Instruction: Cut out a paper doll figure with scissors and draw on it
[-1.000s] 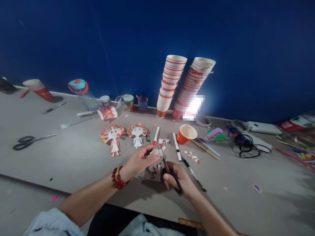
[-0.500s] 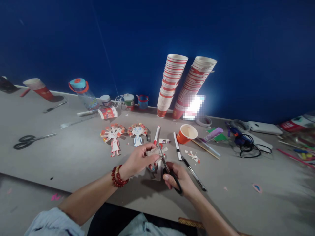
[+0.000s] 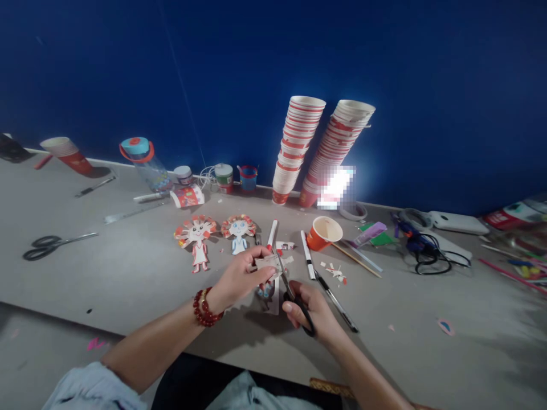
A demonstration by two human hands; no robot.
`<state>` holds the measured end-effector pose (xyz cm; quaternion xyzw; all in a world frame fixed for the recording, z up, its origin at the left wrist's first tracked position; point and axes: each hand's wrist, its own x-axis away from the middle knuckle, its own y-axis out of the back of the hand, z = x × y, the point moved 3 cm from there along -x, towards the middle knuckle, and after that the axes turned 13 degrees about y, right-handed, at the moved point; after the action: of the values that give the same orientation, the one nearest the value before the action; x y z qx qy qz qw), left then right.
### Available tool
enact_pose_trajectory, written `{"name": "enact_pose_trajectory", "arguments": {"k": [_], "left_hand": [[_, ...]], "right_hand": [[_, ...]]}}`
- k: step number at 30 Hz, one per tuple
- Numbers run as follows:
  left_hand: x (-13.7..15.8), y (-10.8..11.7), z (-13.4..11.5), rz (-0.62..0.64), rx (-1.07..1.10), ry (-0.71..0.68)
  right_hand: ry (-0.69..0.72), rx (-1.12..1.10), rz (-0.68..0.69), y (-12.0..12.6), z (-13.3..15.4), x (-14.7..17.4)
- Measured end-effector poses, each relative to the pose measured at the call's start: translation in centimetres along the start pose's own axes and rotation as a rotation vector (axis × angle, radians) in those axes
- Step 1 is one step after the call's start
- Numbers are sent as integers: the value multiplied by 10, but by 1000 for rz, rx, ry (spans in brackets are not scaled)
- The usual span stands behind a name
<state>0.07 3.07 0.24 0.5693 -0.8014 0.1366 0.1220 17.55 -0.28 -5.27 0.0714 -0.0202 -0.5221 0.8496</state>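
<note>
My left hand (image 3: 243, 273) pinches a pale paper cutout (image 3: 265, 262) between thumb and fingers. In my right hand (image 3: 310, 310) is a pair of black-handled scissors (image 3: 302, 310), its blades pointing up and left against the paper's right edge. Below the left fingers lies a piece of paper with a coloured drawing (image 3: 265, 289), partly hidden. Just beyond the hands lie two paper dolls with fringed hair, one in a red-edged dress (image 3: 199, 253) and one in blue (image 3: 239, 233). A red and white marker (image 3: 272, 233) lies behind the paper.
Two tall stacks of paper cups (image 3: 299, 145) lean against the blue wall. An orange paper cup (image 3: 323, 233), a white marker (image 3: 307, 255), a black pen (image 3: 337, 300) and paper scraps (image 3: 336, 273) lie to the right. Another pair of scissors (image 3: 49, 246) rests at left.
The paper in my left hand has turned slightly, and more of the coloured drawing below it shows. My right hand with the scissors has hardly moved.
</note>
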Motion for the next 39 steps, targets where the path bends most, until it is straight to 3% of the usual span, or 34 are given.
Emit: {"name": "enact_pose_trajectory", "arguments": {"k": [5, 11, 39], "left_hand": [[0, 2, 3, -58, 47, 41], [-1, 0, 1, -26, 144, -13], [1, 2, -2, -130, 112, -151]], "right_hand": [[-16, 12, 3, -1, 0, 0], [-9, 17, -9, -1, 2, -1], [-53, -4, 14, -4, 18, -3]]}}
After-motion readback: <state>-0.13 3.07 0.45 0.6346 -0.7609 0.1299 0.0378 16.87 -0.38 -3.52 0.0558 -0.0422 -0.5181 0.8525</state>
